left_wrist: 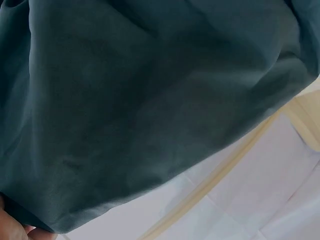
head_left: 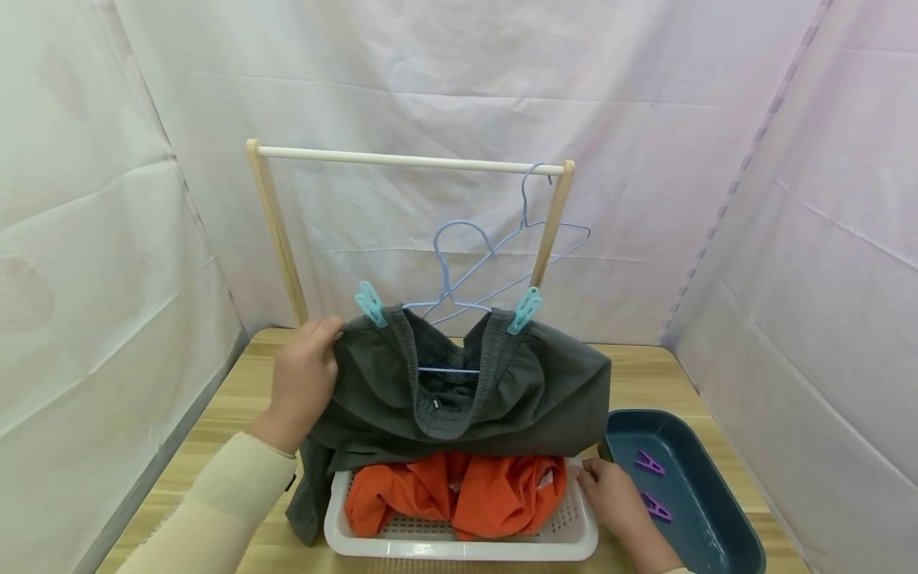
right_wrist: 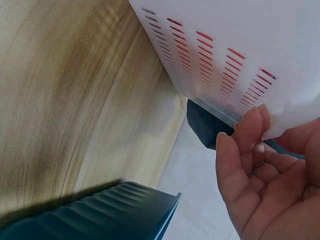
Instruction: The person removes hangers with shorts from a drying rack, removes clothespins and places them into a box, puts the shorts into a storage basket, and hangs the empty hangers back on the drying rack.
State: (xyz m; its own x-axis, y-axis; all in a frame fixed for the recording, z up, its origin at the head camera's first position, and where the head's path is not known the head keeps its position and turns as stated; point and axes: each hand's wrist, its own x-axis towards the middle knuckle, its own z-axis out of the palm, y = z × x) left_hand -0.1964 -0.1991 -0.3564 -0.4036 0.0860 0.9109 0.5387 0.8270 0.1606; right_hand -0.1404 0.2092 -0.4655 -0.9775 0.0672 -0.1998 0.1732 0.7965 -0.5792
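Dark grey trousers (head_left: 559, 383) with an elastic waistband hang on a blue wire hanger (head_left: 446, 271). A teal clothespin (head_left: 370, 304) and a second teal clothespin (head_left: 525, 311) clip the waistband at either side. My left hand (head_left: 304, 379) grips the trousers' left edge; in the left wrist view the cloth (left_wrist: 150, 115) fills most of the frame. Beneath them a white plastic basket (head_left: 466, 549) holds an orange garment (head_left: 502, 502), partly covered by the trousers. My right hand (head_left: 620, 506) pinches the basket's right rim, fingers curled under it in the right wrist view.
Behind stands a rack with a white rail (head_left: 402, 159) and wooden posts. Another blue hanger (head_left: 527, 215) hangs at its right end. To the right, a dark teal tray (head_left: 706, 510) holds two purple clothespins (head_left: 649, 462). White cloth walls surround the wooden table (head_left: 237, 414).
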